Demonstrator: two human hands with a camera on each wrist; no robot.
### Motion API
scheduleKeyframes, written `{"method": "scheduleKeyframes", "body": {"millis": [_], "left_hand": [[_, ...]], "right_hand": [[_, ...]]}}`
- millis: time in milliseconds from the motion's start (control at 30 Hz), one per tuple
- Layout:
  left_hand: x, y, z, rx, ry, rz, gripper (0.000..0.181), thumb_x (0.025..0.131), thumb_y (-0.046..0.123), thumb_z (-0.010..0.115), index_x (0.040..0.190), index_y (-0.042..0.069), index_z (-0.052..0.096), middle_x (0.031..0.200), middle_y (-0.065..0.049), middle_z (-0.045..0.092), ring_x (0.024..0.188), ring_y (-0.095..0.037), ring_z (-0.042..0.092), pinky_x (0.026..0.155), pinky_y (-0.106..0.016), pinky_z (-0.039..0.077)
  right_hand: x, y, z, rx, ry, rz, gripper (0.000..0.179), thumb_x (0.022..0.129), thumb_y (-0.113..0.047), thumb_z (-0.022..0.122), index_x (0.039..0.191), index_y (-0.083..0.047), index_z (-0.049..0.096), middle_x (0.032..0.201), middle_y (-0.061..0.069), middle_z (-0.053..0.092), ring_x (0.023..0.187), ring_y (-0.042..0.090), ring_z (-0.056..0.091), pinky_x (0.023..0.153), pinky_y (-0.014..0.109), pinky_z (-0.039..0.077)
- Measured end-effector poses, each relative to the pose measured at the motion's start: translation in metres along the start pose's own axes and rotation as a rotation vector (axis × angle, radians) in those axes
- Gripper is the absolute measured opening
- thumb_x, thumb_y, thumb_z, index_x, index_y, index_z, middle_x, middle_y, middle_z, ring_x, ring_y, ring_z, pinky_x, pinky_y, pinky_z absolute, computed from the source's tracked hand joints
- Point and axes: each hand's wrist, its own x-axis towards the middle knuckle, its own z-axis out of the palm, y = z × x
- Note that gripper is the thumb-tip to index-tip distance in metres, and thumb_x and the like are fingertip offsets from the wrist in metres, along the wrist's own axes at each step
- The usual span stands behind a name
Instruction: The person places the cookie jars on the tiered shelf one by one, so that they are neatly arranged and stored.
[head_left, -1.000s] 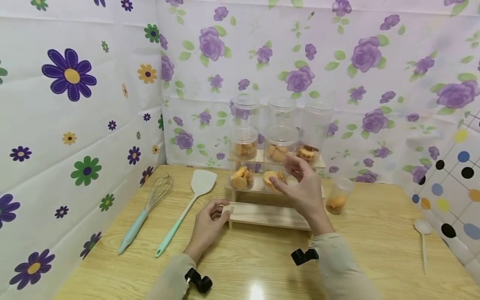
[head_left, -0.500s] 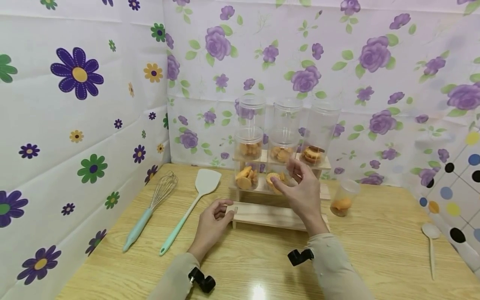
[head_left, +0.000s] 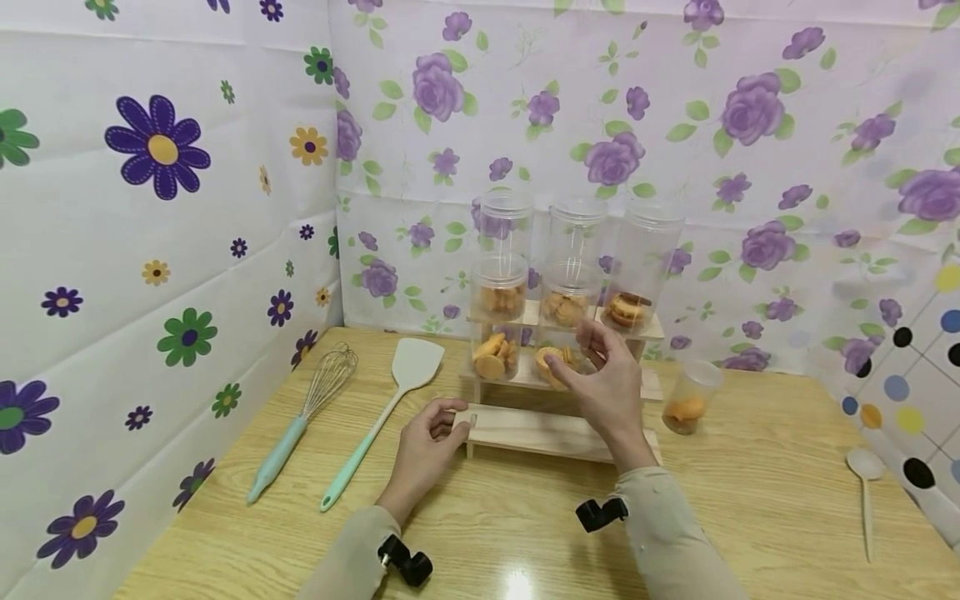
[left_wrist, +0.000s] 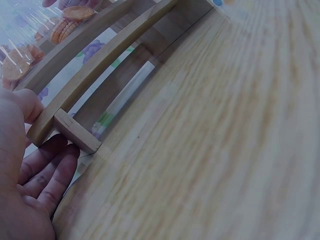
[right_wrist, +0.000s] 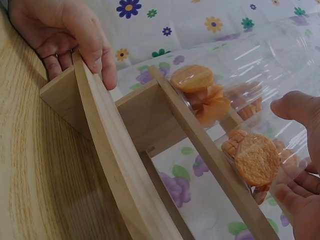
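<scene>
A three-step wooden display rack stands on the table. My left hand holds the left end of its lowest step, thumb on top and fingers beneath. My right hand grips a clear plastic jar of round cookies at the middle of the second step. Part of that jar is hidden behind the hand in the head view. Left of it on the same step is another jar of cookies. Jars with cookies, such as the right one, line the top step.
A small clear jar with orange snacks stands right of the rack. On the left lie a whisk and a white turner with a green handle. A white spoon lies far right. Flowered cloth hangs behind.
The head view has turned slightly, so the rack and jars appear a little further right. Both hands keep hold of the rack and the jar.
</scene>
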Motion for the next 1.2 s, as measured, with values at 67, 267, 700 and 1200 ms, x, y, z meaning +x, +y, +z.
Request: {"method": "scheduleKeyframes", "body": {"millis": [67, 267, 700, 1200], "left_hand": [[0.000, 0.000, 0.000, 0.001, 0.002, 0.005, 0.025, 0.107, 0.017, 0.077, 0.132, 0.016, 0.076, 0.107, -0.008, 0.078, 0.095, -0.019, 0.074, 0.085, -0.025, 0.060], [0.000, 0.001, 0.001, -0.006, 0.006, 0.010, 0.025, 0.106, 0.016, 0.078, 0.131, 0.015, 0.076, 0.105, -0.009, 0.078, 0.094, -0.021, 0.074, 0.085, -0.024, 0.059], [0.001, -0.003, 0.001, -0.003, 0.008, 0.026, 0.025, 0.106, 0.014, 0.077, 0.131, 0.016, 0.077, 0.102, -0.006, 0.077, 0.092, -0.021, 0.074, 0.084, -0.024, 0.060], [0.001, -0.001, 0.001, 0.016, 0.003, 0.003, 0.025, 0.107, 0.016, 0.076, 0.132, 0.020, 0.076, 0.105, -0.002, 0.077, 0.095, -0.019, 0.074, 0.086, -0.026, 0.060]], "right_hand": [[0.000, 0.001, 0.000, -0.005, 0.000, 0.004, 0.078, 0.090, -0.030, 0.097, 0.154, -0.003, 0.061, 0.144, 0.017, 0.065, 0.135, 0.030, 0.065, 0.117, 0.039, 0.054], [-0.001, 0.004, 0.000, -0.009, -0.010, 0.018, 0.078, 0.091, -0.034, 0.097, 0.154, -0.005, 0.061, 0.143, 0.015, 0.064, 0.136, 0.030, 0.063, 0.117, 0.041, 0.053], [-0.005, 0.003, -0.001, -0.005, -0.035, 0.091, 0.088, 0.092, -0.032, 0.096, 0.163, -0.006, 0.052, 0.147, 0.014, 0.063, 0.141, 0.037, 0.061, 0.119, 0.044, 0.052], [0.001, -0.028, -0.034, 0.042, 0.064, -0.011, 0.088, 0.091, -0.017, 0.096, 0.163, 0.000, 0.049, 0.150, 0.019, 0.061, 0.141, 0.033, 0.060, 0.124, 0.044, 0.046]]}}
